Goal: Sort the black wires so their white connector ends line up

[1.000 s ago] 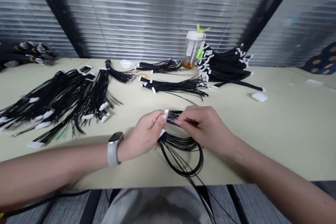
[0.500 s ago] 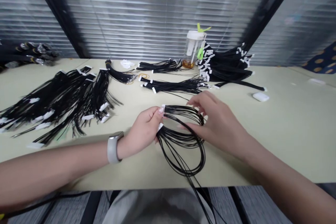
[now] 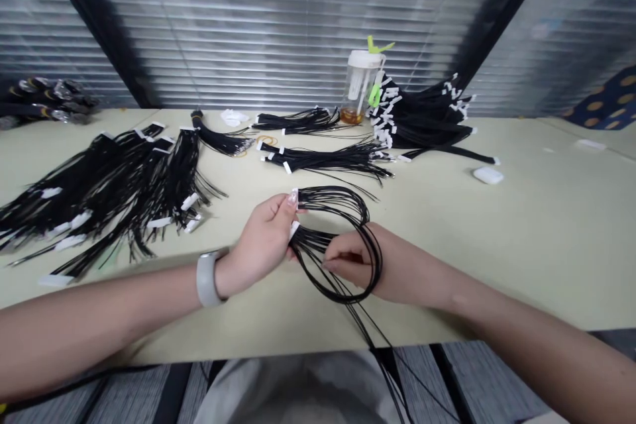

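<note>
Worktop [image 3: 521, 245]: pale yellow, plain. Wires [image 3: 311, 238] over its near edge: black; connectors [image 3: 294, 230]: white. Wristband [image 3: 205, 281]: light grey. Bottle [image 3: 354, 84] at far edge: clear, with white lid [image 3: 364, 59], bright green tag [image 3: 374, 95] and amber liquid [image 3: 350, 116]. Case [image 3: 487, 175] towards right edge: white. Fabric [image 3: 606, 101] near far right corner: navy, tan spots. Blinds [image 3: 278, 26]: grey, horizontal stripes. Frame [image 3: 93, 21]: near-black.

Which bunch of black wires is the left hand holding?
The looped bunch, with the right hand partly through it; the other bunches lie untouched.

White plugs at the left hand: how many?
2 visible, both held in the left hand: the upper plug at its top edge, the lower plug just below. The hand may hide more.
</note>
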Demonstrator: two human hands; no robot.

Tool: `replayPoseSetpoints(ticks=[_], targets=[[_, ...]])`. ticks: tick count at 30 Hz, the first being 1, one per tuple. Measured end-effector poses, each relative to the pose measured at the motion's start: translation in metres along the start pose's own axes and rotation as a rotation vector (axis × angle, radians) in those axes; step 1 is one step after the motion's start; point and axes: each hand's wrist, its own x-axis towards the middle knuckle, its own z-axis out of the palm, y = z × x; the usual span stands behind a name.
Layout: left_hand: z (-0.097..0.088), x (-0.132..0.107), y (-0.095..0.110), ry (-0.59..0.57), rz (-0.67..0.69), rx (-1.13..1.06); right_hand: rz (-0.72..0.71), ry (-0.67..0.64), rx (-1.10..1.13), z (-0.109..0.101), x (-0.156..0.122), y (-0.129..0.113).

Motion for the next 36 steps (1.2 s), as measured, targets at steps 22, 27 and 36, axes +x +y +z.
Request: replayPoseSetpoints(ticks=[22, 27, 36], targets=[[-0.001, 0.002, -0.001, -0.002, -0.046, 0.029, 0.044, 0.072, -0.258, -0.002, -0.004, -0.001], [0.000, 0.002, -0.002, -0.017, -0.066, 0.013, 0.133, 0.131, -0.523, -0.007, -0.009, -0.004], [0.000, 0.004, -0.001, -0.002, -0.079, 0.008, -0.140, 0.841, -0.202, -0.038, -0.017, -0.002]])
